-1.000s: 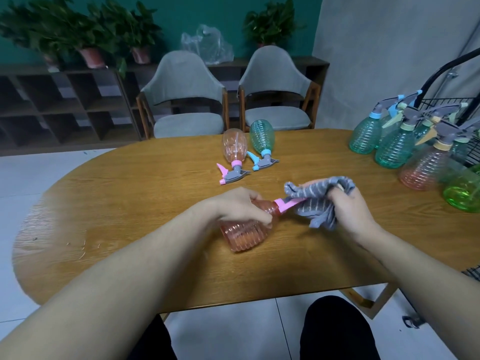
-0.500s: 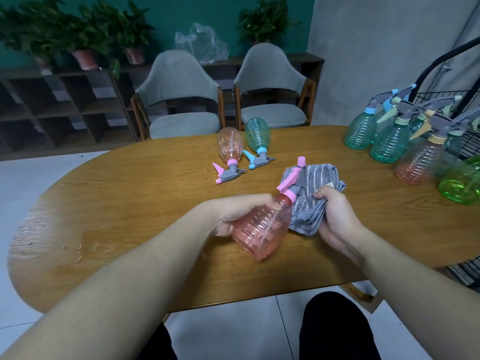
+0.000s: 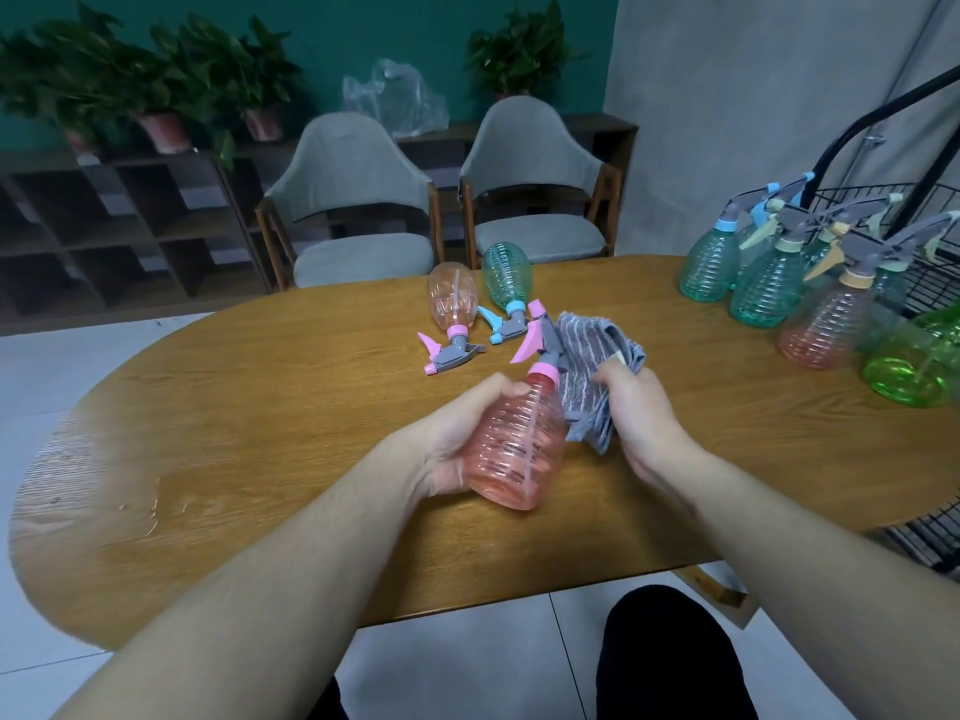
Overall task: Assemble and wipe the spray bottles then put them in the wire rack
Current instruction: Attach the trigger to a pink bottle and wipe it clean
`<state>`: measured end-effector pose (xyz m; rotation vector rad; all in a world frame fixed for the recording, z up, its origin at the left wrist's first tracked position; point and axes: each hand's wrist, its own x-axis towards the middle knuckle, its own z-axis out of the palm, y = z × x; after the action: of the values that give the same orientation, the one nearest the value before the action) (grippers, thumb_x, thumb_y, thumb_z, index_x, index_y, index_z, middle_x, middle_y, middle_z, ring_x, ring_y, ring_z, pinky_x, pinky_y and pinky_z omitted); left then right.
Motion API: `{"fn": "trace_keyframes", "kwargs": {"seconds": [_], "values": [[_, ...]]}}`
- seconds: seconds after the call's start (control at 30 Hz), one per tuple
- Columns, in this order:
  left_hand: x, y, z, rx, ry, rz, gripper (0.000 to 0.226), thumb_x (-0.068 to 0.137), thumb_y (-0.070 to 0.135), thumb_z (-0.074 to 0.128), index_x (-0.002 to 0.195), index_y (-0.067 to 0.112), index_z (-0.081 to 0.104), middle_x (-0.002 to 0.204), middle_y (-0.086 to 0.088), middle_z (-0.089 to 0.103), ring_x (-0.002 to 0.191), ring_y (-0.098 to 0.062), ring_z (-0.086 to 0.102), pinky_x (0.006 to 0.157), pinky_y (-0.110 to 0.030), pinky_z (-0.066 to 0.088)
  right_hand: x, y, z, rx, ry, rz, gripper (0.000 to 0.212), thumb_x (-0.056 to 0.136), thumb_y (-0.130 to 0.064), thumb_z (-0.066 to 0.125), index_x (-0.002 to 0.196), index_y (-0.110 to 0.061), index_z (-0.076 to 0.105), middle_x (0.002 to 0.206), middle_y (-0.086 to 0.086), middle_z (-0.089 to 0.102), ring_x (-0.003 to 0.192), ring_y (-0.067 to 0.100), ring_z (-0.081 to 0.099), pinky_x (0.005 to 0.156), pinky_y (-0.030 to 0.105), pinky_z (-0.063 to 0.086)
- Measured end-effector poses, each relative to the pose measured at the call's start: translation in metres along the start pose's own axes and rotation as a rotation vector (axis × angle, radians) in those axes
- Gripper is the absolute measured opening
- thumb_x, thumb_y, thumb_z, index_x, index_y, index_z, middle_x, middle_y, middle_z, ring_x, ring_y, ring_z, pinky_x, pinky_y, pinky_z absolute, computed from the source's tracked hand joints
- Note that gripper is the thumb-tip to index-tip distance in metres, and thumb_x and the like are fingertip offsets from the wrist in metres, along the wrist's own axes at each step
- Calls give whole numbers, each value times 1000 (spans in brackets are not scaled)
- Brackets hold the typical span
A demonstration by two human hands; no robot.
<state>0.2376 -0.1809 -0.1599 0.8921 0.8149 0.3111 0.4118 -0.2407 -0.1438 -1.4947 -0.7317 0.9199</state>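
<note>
Above the near edge of the oval wooden table [image 3: 208,459], around the middle of its length, the left hand [image 3: 457,433] grips a pink spray bottle [image 3: 519,444] by its ribbed body, fingers curled round the left side. The bottle is lifted and tilted, its long axis running from the base, which faces the person, up and away to the grey spray head with its pink trigger [image 3: 530,345] pointing left toward the far edge. Just right of the bottle, the right hand [image 3: 639,418] is closed on a grey striped cloth [image 3: 587,366], which lies bunched against the bottle's right shoulder and neck and spreads behind the spray head.

Toward the far edge, past the held bottle, two more assembled bottles lie on their sides: a second pink bottle [image 3: 452,304] and a teal bottle [image 3: 506,275]. Both have their bases toward the far edge and their spray heads toward the person, long axes roughly across the table's width, the two close beside each other.

At the right end of the table a group of bottles stands upright and close together: a teal one [image 3: 709,270], another teal one [image 3: 769,293], a pale pink one [image 3: 826,324], with others partly hidden behind. A green bottle [image 3: 909,366] lies tipped near the right edge, base toward the person. Beyond them, off the right end, stands the black wire rack [image 3: 924,272], only partly in view.
</note>
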Motion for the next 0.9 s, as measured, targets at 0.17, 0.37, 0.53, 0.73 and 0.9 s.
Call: {"fn": "trace_keyframes", "kwargs": {"seconds": [0.17,0.37,0.53,0.73,0.9], "values": [[-1,-9,-8,-105,16,61,54,73,41,75,114,7,67,100,-18,73,90,-33,71,92,-46,54,0,0,-2,195,28,104,14,90,-7,47,87,-7,60,77,12,67,71,28,66,82,46,53],[6,-28,-8,-259,5,188,72,79,50,78,135,7,62,134,-24,63,132,-44,54,111,-57,44,0,-11,8,206,51,93,18,94,-20,49,93,-8,62,88,11,72,87,31,70,88,47,55],[12,-41,-6,-358,4,262,63,82,61,68,119,10,73,109,-20,71,102,-39,68,99,-59,50,-4,-20,32,-149,29,-127,27,98,-28,43,79,-18,60,81,7,66,77,25,61,67,33,45],[13,-44,-5,-350,87,266,71,80,65,61,125,10,69,109,-15,74,92,-30,72,79,-44,60,-9,-17,70,-433,-80,-230,32,103,-28,35,116,-17,62,115,7,66,107,26,59,90,35,45],[13,-44,-4,-309,98,274,67,89,64,57,133,15,67,112,-16,74,90,-29,73,76,-42,60,-8,-5,75,-780,-218,-342,57,104,-32,32,158,-32,15,165,-13,8,151,9,11,124,39,15]]}}
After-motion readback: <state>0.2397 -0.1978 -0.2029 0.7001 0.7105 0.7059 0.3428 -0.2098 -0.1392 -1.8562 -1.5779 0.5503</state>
